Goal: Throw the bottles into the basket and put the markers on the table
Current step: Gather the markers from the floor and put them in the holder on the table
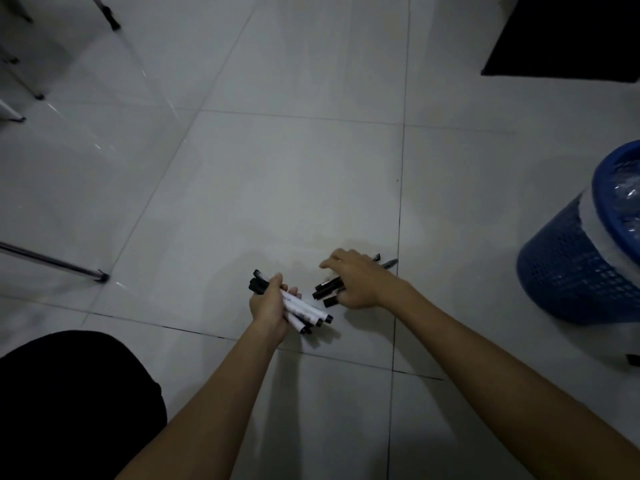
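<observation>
My left hand (268,306) is closed around a bundle of white markers with black caps (304,311), held low over the tiled floor. Just to its right, my right hand (356,282) grips several black markers (327,289) whose ends stick out on both sides of the fist. One dark marker tip (389,263) shows beyond my right hand; I cannot tell whether it is held or lying on the floor. A blue mesh basket (571,271) stands at the right edge, with clear plastic bottles (628,199) inside it.
Pale floor tiles (277,185) fill the view. Metal furniture legs (100,276) stand at the left and upper left. A black surface (571,39) juts in at the top right. My dark-clothed knee (69,403) fills the lower left.
</observation>
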`<state>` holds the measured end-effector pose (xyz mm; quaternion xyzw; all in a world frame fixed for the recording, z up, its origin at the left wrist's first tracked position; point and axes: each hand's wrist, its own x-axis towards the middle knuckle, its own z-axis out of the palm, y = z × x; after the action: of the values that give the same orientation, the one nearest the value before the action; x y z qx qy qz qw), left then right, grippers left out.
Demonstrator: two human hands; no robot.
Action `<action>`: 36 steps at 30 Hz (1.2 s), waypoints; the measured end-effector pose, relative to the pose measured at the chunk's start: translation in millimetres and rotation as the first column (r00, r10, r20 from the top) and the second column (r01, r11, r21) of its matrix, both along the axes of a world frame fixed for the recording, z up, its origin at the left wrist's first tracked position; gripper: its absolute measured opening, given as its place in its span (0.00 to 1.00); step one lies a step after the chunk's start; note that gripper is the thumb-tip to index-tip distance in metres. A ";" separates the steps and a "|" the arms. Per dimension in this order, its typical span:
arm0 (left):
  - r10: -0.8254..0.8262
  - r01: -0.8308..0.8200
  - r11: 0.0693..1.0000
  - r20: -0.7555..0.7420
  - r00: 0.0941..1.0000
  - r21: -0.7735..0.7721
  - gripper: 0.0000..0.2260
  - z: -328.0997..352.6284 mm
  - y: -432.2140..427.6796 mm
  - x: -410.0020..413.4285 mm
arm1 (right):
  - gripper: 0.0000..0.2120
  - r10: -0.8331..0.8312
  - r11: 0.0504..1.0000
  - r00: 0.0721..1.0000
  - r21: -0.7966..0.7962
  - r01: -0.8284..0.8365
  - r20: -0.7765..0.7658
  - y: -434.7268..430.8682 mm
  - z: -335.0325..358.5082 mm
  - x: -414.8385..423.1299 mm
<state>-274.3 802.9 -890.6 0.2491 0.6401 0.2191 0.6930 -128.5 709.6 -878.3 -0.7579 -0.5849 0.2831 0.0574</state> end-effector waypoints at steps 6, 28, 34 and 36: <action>-0.035 0.039 0.996 0.040 0.999 -0.085 0.13 6.7 11.6 -10.2 | 0.27 0.051 0.999 0.916 -0.028 -0.043 0.399 -26.7 -45.7 11.2; -0.363 0.362 0.932 0.069 0.929 0.021 0.07 62.4 -0.3 31.5 | 0.13 -0.720 0.509 0.154 -0.364 0.780 -0.676 -37.9 16.5 19.7; -0.446 0.441 0.894 0.062 0.893 0.082 0.05 153.6 -3.4 45.2 | 0.13 -0.691 0.435 -0.011 -0.428 0.792 -0.723 -36.6 107.1 27.6; -0.467 0.463 0.884 0.080 0.880 0.073 0.04 188.9 -6.3 49.2 | 0.13 -0.679 0.438 -0.032 -0.440 0.784 -0.733 -35.6 143.7 28.5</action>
<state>-225.0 796.6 -701.8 0.4023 0.5220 0.0744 0.7484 -100.0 674.0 -734.6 -0.6930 0.0068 0.5043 0.5152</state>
